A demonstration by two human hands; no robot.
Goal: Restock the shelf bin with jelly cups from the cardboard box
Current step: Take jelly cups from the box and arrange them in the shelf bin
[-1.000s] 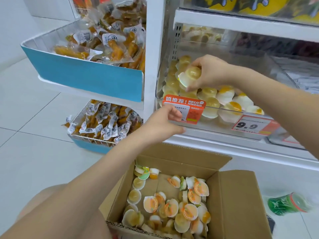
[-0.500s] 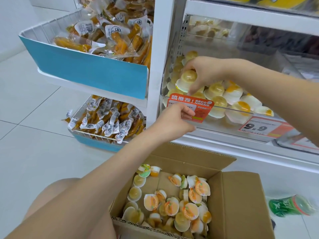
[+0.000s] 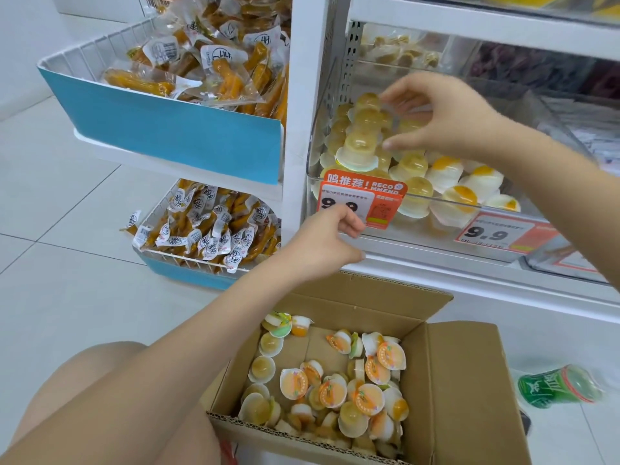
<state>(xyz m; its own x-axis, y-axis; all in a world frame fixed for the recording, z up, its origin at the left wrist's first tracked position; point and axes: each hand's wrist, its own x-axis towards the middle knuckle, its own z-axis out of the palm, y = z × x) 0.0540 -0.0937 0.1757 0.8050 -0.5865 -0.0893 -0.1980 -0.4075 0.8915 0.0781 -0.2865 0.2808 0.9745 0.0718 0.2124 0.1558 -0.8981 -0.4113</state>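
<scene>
- Sitting at the lower centre of the frame, the cardboard box (image 3: 469, 380) has its flaps open and holds a loose heap of jelly cups (image 3: 335, 391), some with orange printed lids up, others showing pale yellow jelly.
- At centre right, the clear shelf bin (image 3: 446, 204) holds more jelly cups: yellow ones stacked in rows at its left end, white ones with orange centres toward the right.
- An orange price tag (image 3: 375, 196) hangs on the bin's front edge at the left; a second price tag (image 3: 496, 233) reading 9.9 sits further right.
- At upper left, a blue-fronted wire basket (image 3: 161, 125) is piled with sealed orange snack packets (image 3: 218, 72); a lower basket (image 3: 188, 273) below it holds more of the same.
- A green bottle (image 3: 557, 385) lies on the floor at lower right, beside the box.
- The right hand (image 3: 446, 119) reaches into the bin from the right, fingers spread and relaxed over the yellow stack, fingertips just beside the topmost jelly cup (image 3: 360, 149); it grips nothing.
- The left hand (image 3: 322, 243) reaches up from lower left to the bin's front, fingers curled, fingertips on the lower edge of the orange tag; whether it pinches the tag I cannot tell.
</scene>
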